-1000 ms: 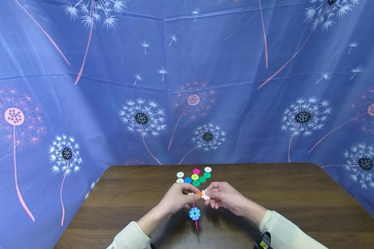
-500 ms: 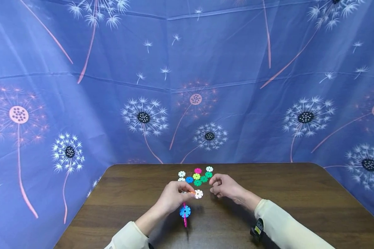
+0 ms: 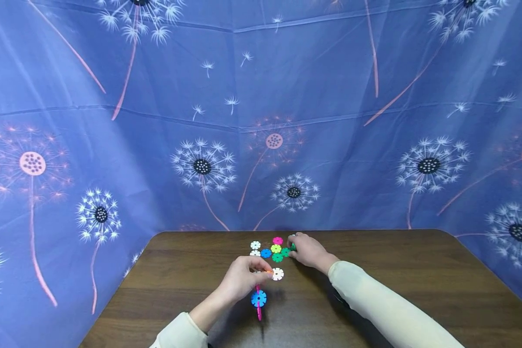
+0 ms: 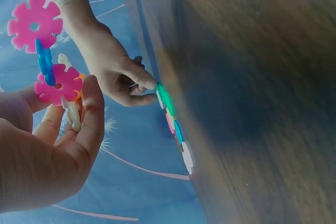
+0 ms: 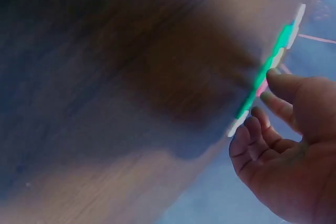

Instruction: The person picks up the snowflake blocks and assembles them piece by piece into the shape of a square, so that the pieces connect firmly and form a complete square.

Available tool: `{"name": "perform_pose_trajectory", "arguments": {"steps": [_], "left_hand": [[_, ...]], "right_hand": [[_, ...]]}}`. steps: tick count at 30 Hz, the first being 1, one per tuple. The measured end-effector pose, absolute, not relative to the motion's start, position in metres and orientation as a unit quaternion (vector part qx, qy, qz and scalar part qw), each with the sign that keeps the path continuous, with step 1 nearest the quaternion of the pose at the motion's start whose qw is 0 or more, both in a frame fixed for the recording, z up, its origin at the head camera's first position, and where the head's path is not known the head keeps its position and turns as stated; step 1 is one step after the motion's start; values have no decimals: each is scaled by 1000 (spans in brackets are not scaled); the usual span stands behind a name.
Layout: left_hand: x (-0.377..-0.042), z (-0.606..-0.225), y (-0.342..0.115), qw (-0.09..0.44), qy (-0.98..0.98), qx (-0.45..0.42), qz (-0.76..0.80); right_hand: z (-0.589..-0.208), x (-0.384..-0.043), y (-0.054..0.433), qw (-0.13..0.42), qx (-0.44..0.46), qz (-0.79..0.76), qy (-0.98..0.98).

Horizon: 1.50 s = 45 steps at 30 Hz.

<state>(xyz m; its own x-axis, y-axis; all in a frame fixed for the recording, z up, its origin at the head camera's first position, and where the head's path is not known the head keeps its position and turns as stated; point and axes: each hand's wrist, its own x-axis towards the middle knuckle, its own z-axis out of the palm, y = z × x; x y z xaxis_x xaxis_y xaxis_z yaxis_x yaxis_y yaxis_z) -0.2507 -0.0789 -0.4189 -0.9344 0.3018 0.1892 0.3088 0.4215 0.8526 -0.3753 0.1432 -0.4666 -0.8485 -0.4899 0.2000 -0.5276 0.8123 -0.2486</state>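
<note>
My left hand (image 3: 241, 280) pinches a chain of interlocked snowflake discs above the table. A white disc (image 3: 277, 274) sticks out at the fingertips, and a blue disc (image 3: 258, 298) with pink ones hangs below. In the left wrist view a pink disc (image 4: 48, 27), a blue one (image 4: 45, 62) seen edge-on and a second pink one (image 4: 50, 92) show; orange is partly hidden by fingers. My right hand (image 3: 311, 251) reaches to the loose discs, its loosely bent fingers around a green disc (image 3: 293, 246) on the table. The right wrist view shows the thumb at the row's green edges (image 5: 282, 38).
Loose discs lie flat toward the table's back edge: white (image 3: 255, 245), blue (image 3: 266, 253), pink (image 3: 278, 240), yellow (image 3: 276, 248) and green (image 3: 277, 257). Behind the wooden table (image 3: 178, 290) hangs a blue dandelion-print cloth (image 3: 339, 159).
My right hand has let go of the white disc and moved back to the loose green discs. The left hand has shifted slightly left and keeps its hold on the chain.
</note>
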Motion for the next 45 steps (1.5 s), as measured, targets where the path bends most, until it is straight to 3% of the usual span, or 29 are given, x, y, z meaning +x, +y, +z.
{"name": "perform_pose_trajectory", "arguments": {"steps": [14,25,35,45], "left_hand": [[-249,-421,-76,-6,-834,-175,-523],[-250,-420,-77,-9,-831,-175,-528],[-251,-422,-76,-4,-832,-179,-525],[-252,-422,-75,-20,-827,-177,-534]], "right_hand": [[-464,-368,142,21,261,187,-947],[-459,-328,160,-56,280,366,-886],[-452,-291,174,-157,205,554,-792],[-440,-273,173,-169,231,629,-723]]}}
